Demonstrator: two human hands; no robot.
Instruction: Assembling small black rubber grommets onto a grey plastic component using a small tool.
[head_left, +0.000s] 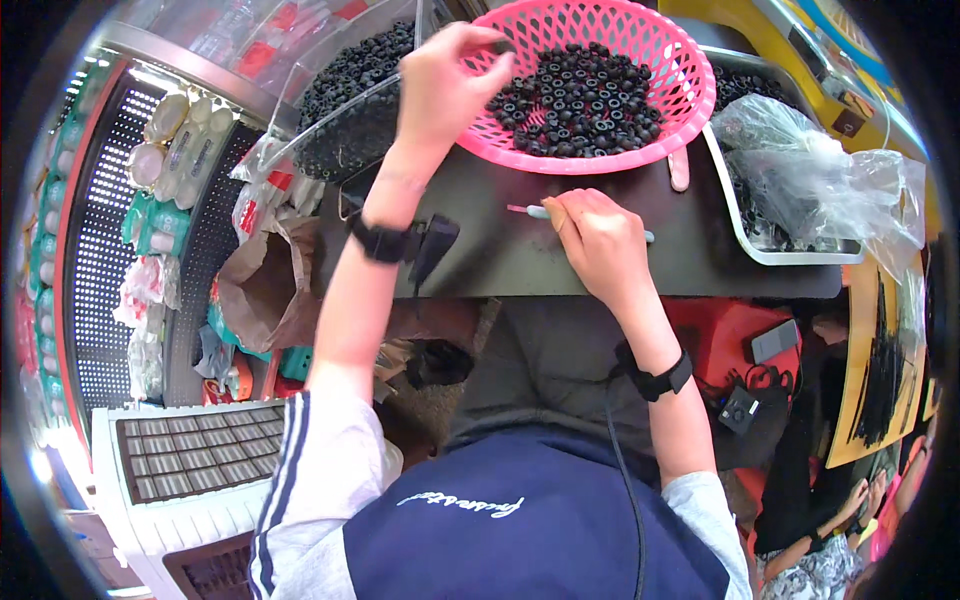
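My left hand (445,85) reaches up to the rim of a pink plastic basket (690,95) and pinches a small black ring (503,46) between its fingertips. The basket holds a heap of small black rubber rings (580,100). My right hand (600,240) rests on the dark table (500,265) in a fist around a thin rod-like tool (530,211) with a pink end that points left. Both wrists wear black bands.
A clear bin of black rings (350,90) stands left of the basket. A white tray (790,258) with clear plastic bags (830,170) sits at the right. Shelves of packaged goods (150,200) and a white crate (190,460) are on my left. A brown paper bag (265,285) hangs by the table.
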